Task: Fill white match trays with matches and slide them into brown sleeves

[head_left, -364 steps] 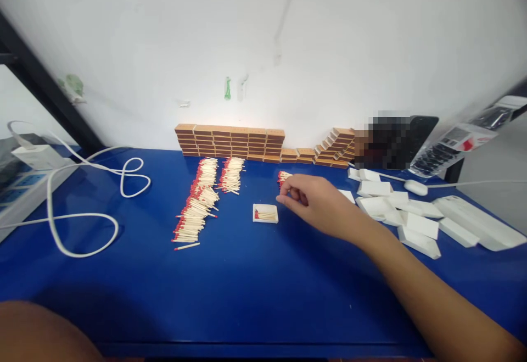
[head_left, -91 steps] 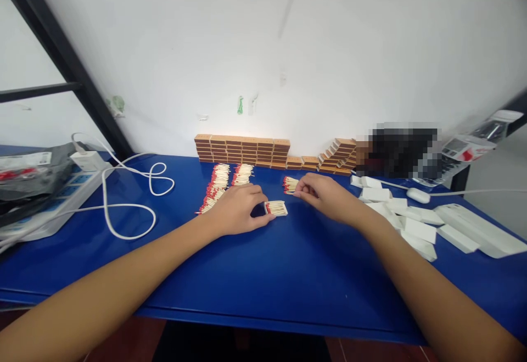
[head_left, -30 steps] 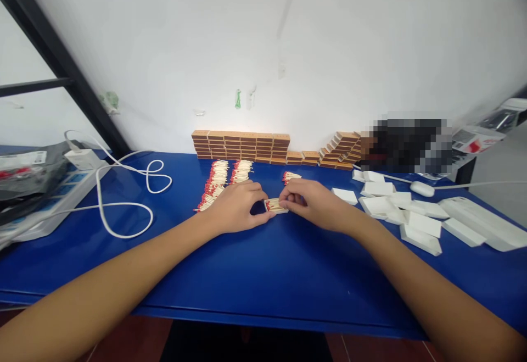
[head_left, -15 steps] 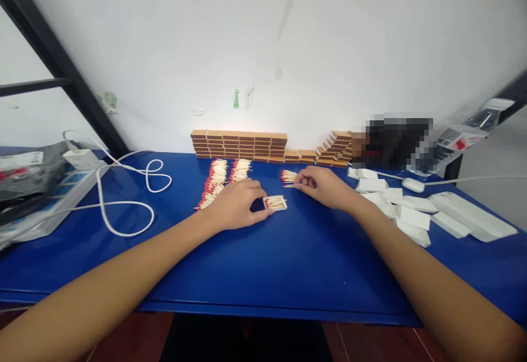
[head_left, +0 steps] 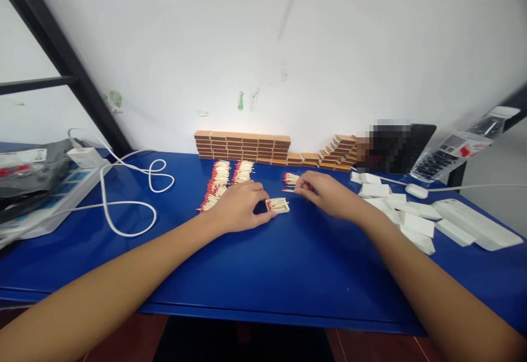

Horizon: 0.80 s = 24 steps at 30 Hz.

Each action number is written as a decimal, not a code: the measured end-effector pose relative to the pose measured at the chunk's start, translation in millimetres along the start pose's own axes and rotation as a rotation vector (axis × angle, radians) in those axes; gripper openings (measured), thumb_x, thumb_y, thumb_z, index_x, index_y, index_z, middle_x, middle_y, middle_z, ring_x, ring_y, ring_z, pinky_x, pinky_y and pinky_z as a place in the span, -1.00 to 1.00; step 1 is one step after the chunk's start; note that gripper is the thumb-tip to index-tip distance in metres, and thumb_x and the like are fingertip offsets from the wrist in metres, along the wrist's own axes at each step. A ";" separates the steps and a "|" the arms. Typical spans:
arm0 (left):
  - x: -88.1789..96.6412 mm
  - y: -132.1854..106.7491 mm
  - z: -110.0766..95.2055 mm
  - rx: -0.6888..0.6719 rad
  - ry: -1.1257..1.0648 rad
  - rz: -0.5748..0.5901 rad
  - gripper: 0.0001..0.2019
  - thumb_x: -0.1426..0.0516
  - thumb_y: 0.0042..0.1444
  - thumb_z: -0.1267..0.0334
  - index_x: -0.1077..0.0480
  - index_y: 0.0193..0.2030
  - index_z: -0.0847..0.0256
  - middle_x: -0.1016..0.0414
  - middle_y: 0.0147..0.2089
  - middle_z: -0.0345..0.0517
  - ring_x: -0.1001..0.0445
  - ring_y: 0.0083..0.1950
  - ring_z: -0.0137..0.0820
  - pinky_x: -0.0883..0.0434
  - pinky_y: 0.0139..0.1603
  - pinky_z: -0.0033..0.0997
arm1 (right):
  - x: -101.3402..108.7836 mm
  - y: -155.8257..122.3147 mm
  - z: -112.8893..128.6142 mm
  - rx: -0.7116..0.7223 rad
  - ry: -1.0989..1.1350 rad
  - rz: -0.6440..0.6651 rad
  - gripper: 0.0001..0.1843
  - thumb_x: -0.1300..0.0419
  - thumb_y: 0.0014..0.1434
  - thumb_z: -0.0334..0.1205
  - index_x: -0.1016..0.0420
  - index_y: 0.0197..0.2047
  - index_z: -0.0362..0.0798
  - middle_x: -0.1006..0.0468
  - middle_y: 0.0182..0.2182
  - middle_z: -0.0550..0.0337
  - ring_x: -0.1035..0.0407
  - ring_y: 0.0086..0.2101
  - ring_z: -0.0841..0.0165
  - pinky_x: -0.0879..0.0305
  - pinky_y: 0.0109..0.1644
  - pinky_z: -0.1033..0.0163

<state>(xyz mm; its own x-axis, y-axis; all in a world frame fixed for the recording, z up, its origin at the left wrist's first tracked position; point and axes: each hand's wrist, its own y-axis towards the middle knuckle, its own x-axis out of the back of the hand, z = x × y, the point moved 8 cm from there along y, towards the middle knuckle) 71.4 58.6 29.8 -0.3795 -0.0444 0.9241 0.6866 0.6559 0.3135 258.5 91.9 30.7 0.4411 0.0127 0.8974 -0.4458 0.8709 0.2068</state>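
Observation:
My left hand (head_left: pixel 246 207) grips a small white matchbox tray (head_left: pixel 283 211) at its left end, thumb in front and fingers behind. Several red-headed matches lie inside the tray. To the right, my right hand (head_left: pixel 315 187) pinches a single match (head_left: pixel 289 190) by its pale end, the red head pointing left. Just behind that match lies a small pile of matches (head_left: pixel 291 178). Two long rows of matches, the left row (head_left: pixel 221 174) and the right row (head_left: pixel 242 171), lie behind my left hand, which covers part of them.
Brown matchbox sleeves (head_left: pixel 242 148) stand stacked along the wall. White empty trays (head_left: pixel 415 223) lie heaped at the right, near a plastic bottle (head_left: pixel 457 145). White cable (head_left: pixel 154 208) loops across the blue table (head_left: pixel 263 274) at the left, beside a power strip (head_left: pixel 78 191).
My right hand has drawn one match slightly toward me, away from the small pile. The left hand stays on the tray. The whole view has shifted slightly.

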 end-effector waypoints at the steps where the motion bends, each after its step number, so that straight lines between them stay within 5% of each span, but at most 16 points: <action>1: 0.0 -0.1 0.5 0.006 0.002 -0.002 -0.72 -0.27 0.34 0.00 -0.60 -0.06 0.19 -0.59 -0.09 -0.04 -0.56 -0.05 -0.17 -0.46 -0.08 -0.16 | -0.4 -1.1 6.7 0.026 0.004 0.002 -0.83 -0.13 0.37 -0.22 -0.49 -0.26 0.00 -0.56 -0.30 0.09 -0.38 -0.33 0.27 -0.25 -0.24 0.19; 9: -2.5 -0.9 -1.4 -0.016 -0.009 -0.019 -0.72 -0.25 0.35 0.00 -0.59 -0.06 0.18 -0.59 -0.10 -0.04 -0.55 -0.07 -0.19 -0.47 -0.06 -0.18 | -21.9 -4.7 37.8 0.091 0.024 0.095 -0.86 -0.12 0.40 -0.27 -0.44 -0.24 0.03 -0.52 -0.32 0.14 -0.36 -0.31 0.28 -0.23 -0.24 0.20; 14: -2.8 -0.6 -2.0 -0.025 -0.012 -0.019 -0.73 -0.26 0.35 0.01 -0.59 -0.06 0.18 -0.59 -0.09 -0.05 -0.56 -0.05 -0.17 -0.47 -0.05 -0.16 | -18.1 -3.3 41.4 0.125 0.070 0.077 -0.85 -0.14 0.39 -0.25 -0.50 -0.24 0.03 -0.53 -0.33 0.15 -0.37 -0.30 0.27 -0.23 -0.22 0.20; 20: -2.4 -1.0 -0.8 -0.023 -0.023 -0.025 -0.74 -0.25 0.35 0.03 -0.58 -0.05 0.18 -0.59 -0.08 -0.03 -0.56 -0.04 -0.17 -0.48 -0.02 -0.16 | 6.6 2.9 3.0 0.023 0.034 -0.121 -0.85 -0.17 0.36 -0.21 -0.58 -0.18 -0.01 -0.54 -0.32 0.11 -0.37 -0.35 0.28 -0.26 -0.22 0.18; 24: -2.1 -0.6 -1.7 -0.038 -0.024 -0.019 -0.73 -0.25 0.35 0.02 -0.58 -0.05 0.19 -0.59 -0.08 -0.02 -0.56 -0.03 -0.15 -0.48 0.00 -0.15 | 1.5 6.7 -18.7 -0.019 -0.036 -0.083 -0.85 -0.19 0.31 -0.25 -0.61 -0.19 -0.02 -0.55 -0.30 0.09 -0.38 -0.34 0.28 -0.26 -0.22 0.18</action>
<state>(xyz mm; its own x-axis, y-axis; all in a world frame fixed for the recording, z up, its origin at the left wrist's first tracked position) 72.9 57.0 28.0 -0.4075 -0.0381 0.9124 0.7022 0.6257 0.3398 270.7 106.9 26.2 0.4476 -0.0770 0.8909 -0.3942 0.8773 0.2739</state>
